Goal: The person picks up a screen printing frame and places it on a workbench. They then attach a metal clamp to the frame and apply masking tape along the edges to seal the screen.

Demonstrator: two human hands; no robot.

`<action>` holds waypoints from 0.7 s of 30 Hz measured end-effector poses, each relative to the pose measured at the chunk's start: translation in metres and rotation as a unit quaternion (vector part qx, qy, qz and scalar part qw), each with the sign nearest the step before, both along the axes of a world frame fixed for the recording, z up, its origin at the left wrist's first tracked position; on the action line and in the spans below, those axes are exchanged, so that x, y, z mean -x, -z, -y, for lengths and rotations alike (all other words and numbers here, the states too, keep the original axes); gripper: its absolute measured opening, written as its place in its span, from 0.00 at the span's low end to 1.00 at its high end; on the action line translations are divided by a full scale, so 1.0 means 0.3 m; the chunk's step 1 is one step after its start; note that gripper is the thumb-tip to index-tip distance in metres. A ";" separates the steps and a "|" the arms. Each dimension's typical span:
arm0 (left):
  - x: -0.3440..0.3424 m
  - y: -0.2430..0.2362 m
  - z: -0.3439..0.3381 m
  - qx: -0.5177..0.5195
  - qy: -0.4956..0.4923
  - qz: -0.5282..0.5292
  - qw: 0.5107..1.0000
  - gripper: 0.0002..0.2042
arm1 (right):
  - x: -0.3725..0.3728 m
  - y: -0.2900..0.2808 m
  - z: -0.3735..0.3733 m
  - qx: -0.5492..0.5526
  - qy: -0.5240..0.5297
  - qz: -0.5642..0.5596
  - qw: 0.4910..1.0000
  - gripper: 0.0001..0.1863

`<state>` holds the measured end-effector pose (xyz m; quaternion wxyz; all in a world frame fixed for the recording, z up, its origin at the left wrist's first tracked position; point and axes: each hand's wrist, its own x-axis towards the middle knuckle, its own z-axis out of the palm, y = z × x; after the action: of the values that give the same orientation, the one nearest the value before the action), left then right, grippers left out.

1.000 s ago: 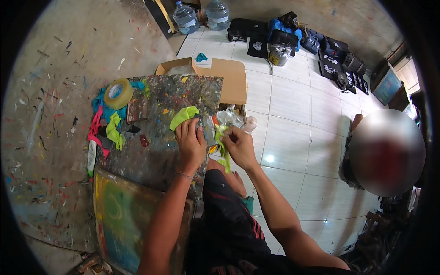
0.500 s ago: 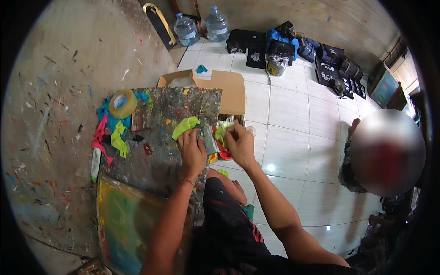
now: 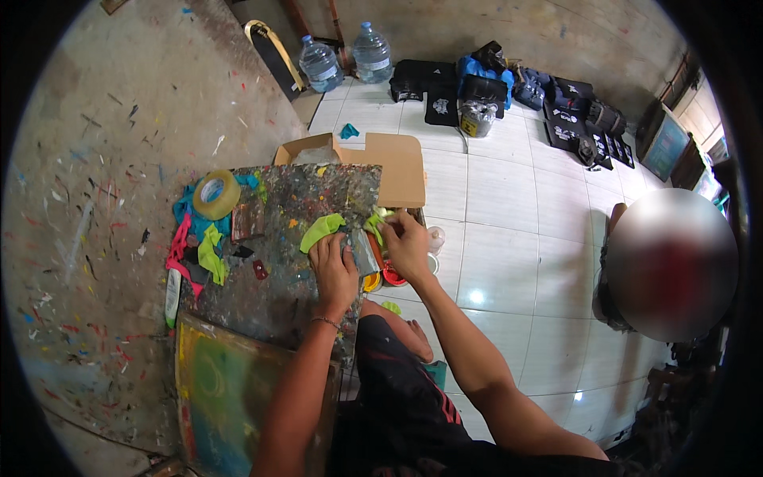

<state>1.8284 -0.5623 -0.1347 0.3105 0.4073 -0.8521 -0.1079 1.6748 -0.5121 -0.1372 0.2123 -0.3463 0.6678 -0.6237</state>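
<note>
My left hand [image 3: 335, 273] lies on the paint-stained tabletop, fingers stretched out. Its fingertips reach the lower edge of a lime-green cloth scrap [image 3: 322, 230]. Beside its thumb, a flat grey-blue piece [image 3: 363, 253] lies at the table's right edge. My right hand [image 3: 408, 248] is closed in a pinch on another lime-green cloth scrap [image 3: 376, 219], by the same edge. Below the right hand are small pots of red paint [image 3: 393, 274] and yellow paint [image 3: 371, 282], partly hidden.
Clear tape [image 3: 216, 195] rests on blue cloth at the table's far left, near pink cloth [image 3: 180, 241] and green scraps. An open cardboard box [image 3: 400, 171] stands beyond the table. A painted framed screen [image 3: 230, 389] leans nearby. Another person sits at right, blurred.
My right hand has shifted slightly left and down, bringing its green scrap closer to the table edge. My left hand stays nearly in place. The view has shifted a little.
</note>
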 end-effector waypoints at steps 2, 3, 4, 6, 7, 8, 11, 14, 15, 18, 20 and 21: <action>-0.007 0.010 -0.006 0.000 -0.002 -0.004 1.000 0.13 | -0.036 0.011 -0.099 -0.014 -0.047 -0.022 0.999 0.06; -0.009 0.016 -0.005 -0.003 -0.004 -0.004 1.000 0.13 | -0.055 0.023 -0.133 -0.014 -0.057 -0.023 0.998 0.07; -0.009 0.022 -0.003 -0.003 -0.003 -0.006 1.000 0.13 | -0.067 0.037 -0.148 -0.045 -0.073 -0.012 0.996 0.07; -0.010 0.029 0.001 -0.008 -0.006 -0.003 1.000 0.14 | -0.078 0.067 -0.112 0.027 -0.047 -0.079 0.995 0.06; -0.010 0.030 0.001 -0.009 -0.007 0.003 1.000 0.14 | -0.073 0.079 -0.069 0.034 -0.041 -0.101 0.994 0.06; -0.011 0.029 0.001 0.003 0.000 -0.001 1.000 0.14 | -0.065 0.088 -0.027 0.067 -0.022 -0.133 0.989 0.06; -0.006 0.016 0.004 -0.011 -0.005 0.012 1.000 0.14 | -0.036 0.083 0.106 0.031 -0.008 -0.100 0.994 0.06; -0.004 0.001 0.001 -0.060 -0.016 0.031 0.998 0.15 | -0.001 0.058 0.127 0.008 0.038 -0.014 0.999 0.07; -0.006 -0.002 -0.002 -0.059 -0.016 0.045 0.997 0.15 | 0.002 0.051 0.103 0.013 0.051 0.021 0.998 0.07; -0.015 -0.002 -0.010 -0.011 -0.015 0.078 0.997 0.15 | -0.012 0.047 0.001 0.011 0.025 0.039 0.999 0.08; -0.019 0.005 -0.013 -0.009 -0.018 0.087 0.996 0.15 | -0.033 0.056 -0.032 -0.055 -0.029 0.018 0.998 0.08; -0.018 0.009 -0.014 -0.011 -0.019 0.083 0.996 0.15 | -0.045 0.065 -0.029 -0.056 -0.031 0.033 0.997 0.08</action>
<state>1.8337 -0.5581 -0.1376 0.2358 0.4343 -0.8659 -0.0776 1.6882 -0.5035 -0.1566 0.2722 -0.3337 0.6832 -0.5897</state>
